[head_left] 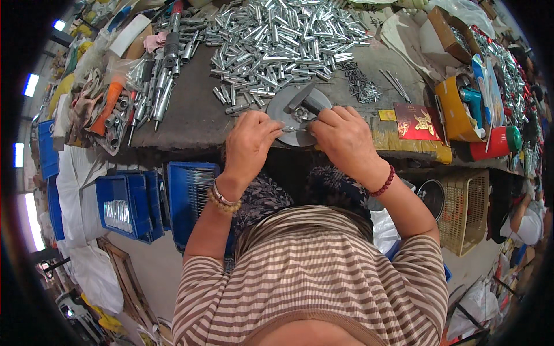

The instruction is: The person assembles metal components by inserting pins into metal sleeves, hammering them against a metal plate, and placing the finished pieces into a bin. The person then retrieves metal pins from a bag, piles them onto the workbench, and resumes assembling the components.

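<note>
Crowded with metal things, a dark table (187, 109) stands in a busy workroom. Nearest is a person in a brown and white striped shirt (317, 242) and dark flowery trousers (262, 193). Low on the left, a blue bin (179, 199) holds thin silver rods. Low on the right is a tan plastic basket (464, 216) full of holes. At the near edge of the table, the left hand (252, 141) pinches a small silver metal piece (293, 130). The right hand (344, 138) is bent in close at the other end of that piece, but I cannot tell if it grips it. The piece is over the near part of a round grey plate (277, 109). A dark hammer (300, 98) lies on the plate, its handle pointing at the right hand. Off to the right are a red and gold card (414, 122) and a yellow box (450, 109). Past the plate, a little heap of dark pins (360, 85) sits beside a huge heap of shiny silver tubes (280, 43).
</note>
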Demonstrator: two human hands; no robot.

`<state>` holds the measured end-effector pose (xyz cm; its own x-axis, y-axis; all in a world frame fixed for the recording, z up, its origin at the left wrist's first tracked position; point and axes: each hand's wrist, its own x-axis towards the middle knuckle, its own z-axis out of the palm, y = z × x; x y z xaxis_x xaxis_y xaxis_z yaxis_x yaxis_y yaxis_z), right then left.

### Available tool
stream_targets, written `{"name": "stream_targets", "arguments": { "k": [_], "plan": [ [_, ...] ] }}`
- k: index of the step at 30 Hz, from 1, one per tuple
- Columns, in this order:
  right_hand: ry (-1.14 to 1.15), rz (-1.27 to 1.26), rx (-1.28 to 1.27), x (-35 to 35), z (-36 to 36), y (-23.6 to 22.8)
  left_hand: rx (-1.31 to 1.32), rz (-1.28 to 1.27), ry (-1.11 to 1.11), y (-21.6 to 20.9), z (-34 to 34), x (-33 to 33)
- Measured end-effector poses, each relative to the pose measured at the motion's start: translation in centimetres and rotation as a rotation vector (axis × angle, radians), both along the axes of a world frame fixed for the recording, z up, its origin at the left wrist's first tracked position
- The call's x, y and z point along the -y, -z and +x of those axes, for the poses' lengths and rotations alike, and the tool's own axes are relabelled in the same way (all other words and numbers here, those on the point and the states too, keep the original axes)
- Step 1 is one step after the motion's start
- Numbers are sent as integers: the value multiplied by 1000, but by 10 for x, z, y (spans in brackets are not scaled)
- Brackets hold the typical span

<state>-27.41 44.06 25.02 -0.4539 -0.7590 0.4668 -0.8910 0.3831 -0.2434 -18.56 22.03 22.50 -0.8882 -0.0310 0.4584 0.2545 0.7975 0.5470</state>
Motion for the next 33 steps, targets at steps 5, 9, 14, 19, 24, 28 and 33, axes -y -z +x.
{"name": "stream_targets", "arguments": {
  "k": [5,9,14,19,24,28,33],
  "plan": [
    [-7,-2,-11,0,-2,3,7,47,-11,2,0,-1],
    [-23,-24,-49,5,-4,10,-14,32,6,1,0,-6],
    [-12,-114,-54,8,-1,11,11,73,-10,3,1,-6],
    [319,-128,-60,-25,-27,8,-27,91,0,6,3,-5],
    [369,-39,-148,-40,-62,10,-25,93,-20,6,3,-6],
    [339,120,-181,-34,-70,10,-43,101,5,6,3,-4],
    [412,154,-101,-32,-68,5,-36,101,0,4,2,-5]
  ]
}}
